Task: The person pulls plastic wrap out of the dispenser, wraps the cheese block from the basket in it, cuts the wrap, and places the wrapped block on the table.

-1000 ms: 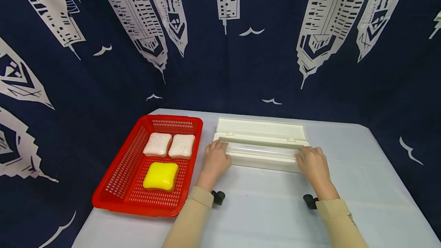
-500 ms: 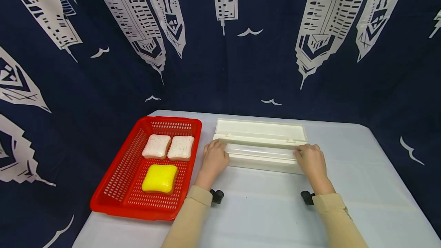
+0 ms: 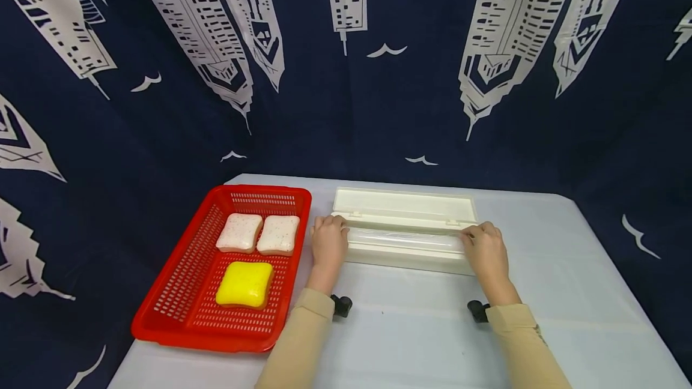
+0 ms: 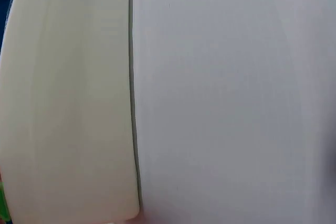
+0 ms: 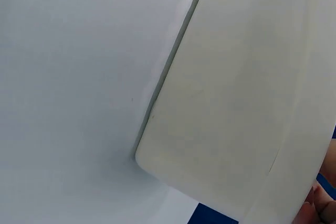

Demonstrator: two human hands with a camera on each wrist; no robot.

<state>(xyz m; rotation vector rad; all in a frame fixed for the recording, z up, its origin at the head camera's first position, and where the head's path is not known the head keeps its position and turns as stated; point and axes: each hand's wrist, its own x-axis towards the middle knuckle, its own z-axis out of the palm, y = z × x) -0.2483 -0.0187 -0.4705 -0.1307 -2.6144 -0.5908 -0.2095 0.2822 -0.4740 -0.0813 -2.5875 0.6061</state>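
Observation:
A cream cling film dispenser [image 3: 409, 258] lies lengthwise across the table with its lid [image 3: 402, 204] folded back. Inside it, the clear roll of plastic wrap [image 3: 402, 239] shows between the hands. At the dispenser's left end, the left hand [image 3: 328, 249] has its thumb and fingertips pinched on the film's edge. The right hand [image 3: 486, 254] pinches the film near the right end, fingers bent over the front rim. In the left wrist view the dispenser's front wall [image 4: 73, 103] hides that hand. The right wrist view catches only the right hand's fingertips [image 5: 323, 203] past the dispenser's edge.
Left of the dispenser stands a red plastic basket [image 3: 178, 269]. It holds two white speckled sponge-like blocks [image 3: 239, 233] and a yellow one [image 3: 245, 284]. A white cloth covers the table [image 3: 411, 329], and a navy printed curtain [image 3: 346, 113] hangs behind.
The left hand has shifted slightly outward to the dispenser's left end. The right hand stays near the right end, and the head view has drifted a little, moving the scene left.

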